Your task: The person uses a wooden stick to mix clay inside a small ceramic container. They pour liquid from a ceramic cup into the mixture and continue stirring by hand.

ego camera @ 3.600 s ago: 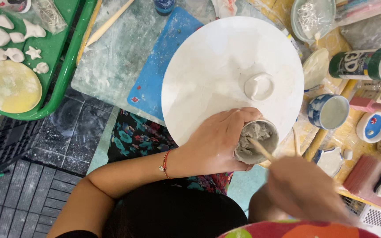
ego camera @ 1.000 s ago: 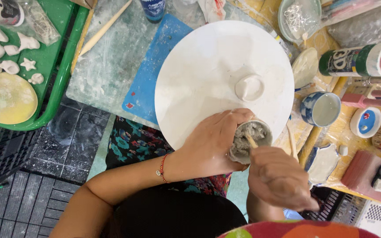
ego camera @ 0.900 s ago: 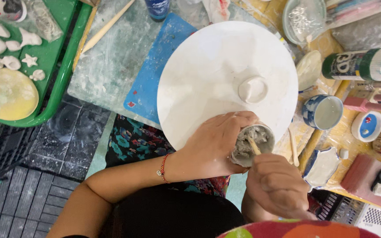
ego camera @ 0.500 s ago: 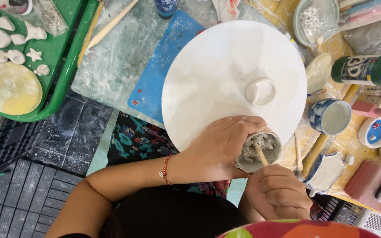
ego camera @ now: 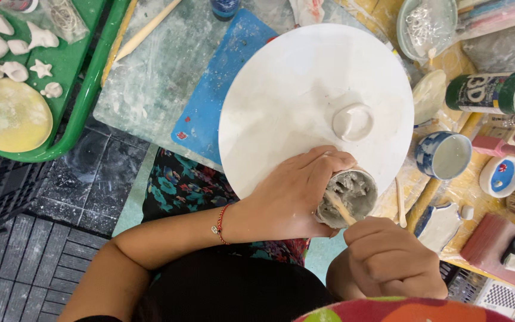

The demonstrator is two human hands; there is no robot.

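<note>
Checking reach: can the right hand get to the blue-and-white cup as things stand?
Probably yes. The blue-and-white cup stands just beyond the right hand, nothing between, but that hand grips a wooden stick in the clay cup.

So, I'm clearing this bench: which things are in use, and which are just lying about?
In use:
left hand
small cup of grey paste
wooden stick
right hand

Lying about:
white round board
blue-and-white cup
green tray
blue mat

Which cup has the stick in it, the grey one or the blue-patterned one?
The grey cup, gripped by the left hand. The right hand holds a stick in its grey paste. The blue-patterned cup stands apart to the right, untouched.
</note>
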